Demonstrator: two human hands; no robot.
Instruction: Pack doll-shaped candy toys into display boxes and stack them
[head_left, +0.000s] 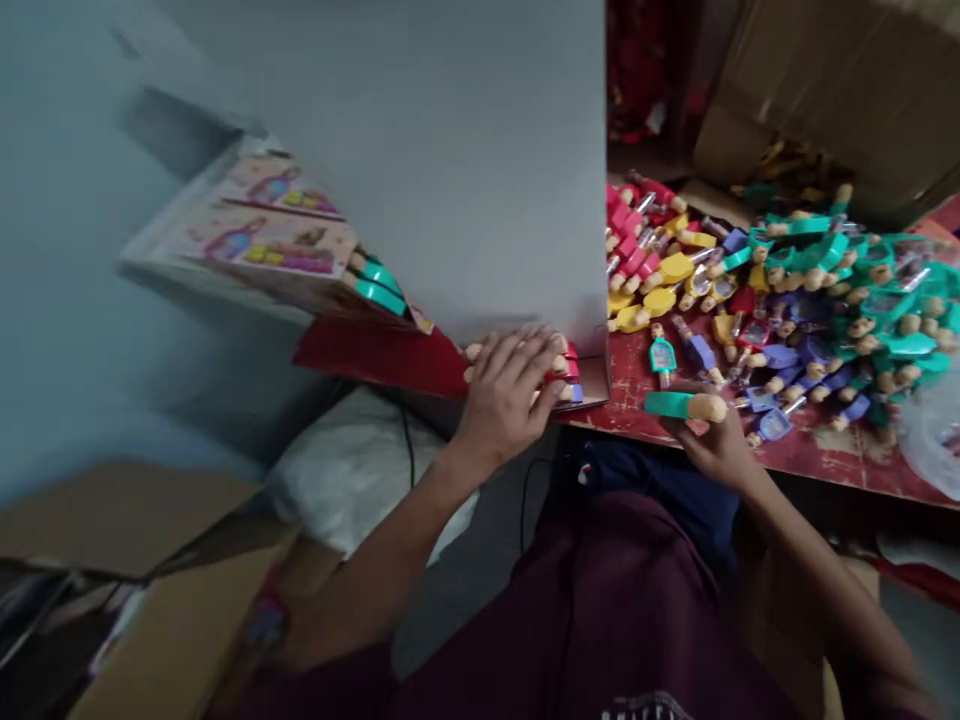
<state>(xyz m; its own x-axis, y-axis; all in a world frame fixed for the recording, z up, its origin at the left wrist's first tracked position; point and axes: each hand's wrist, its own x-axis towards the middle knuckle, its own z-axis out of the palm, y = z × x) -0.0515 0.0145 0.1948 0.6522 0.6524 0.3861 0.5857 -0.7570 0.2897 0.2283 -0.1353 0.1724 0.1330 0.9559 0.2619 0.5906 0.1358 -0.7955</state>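
Note:
My left hand [514, 385] lies palm down, fingers spread, on a row of small toy dolls [566, 372] packed in an open box [596, 385] at the red table's near edge. A large grey card panel [480, 170] stands upright right behind that box. My right hand [712, 445] is closed on one toy with a teal body and tan head [684, 404], held just above the table edge. A heap of similar toys [787, 290] in red, yellow, purple and teal covers the table to the right.
A printed pink toy box [277, 240] with teal toys sticking out lies left of the panel. Brown cartons sit at the back right [825, 90] and the lower left [157, 590]. A white bag [352, 470] lies below the table.

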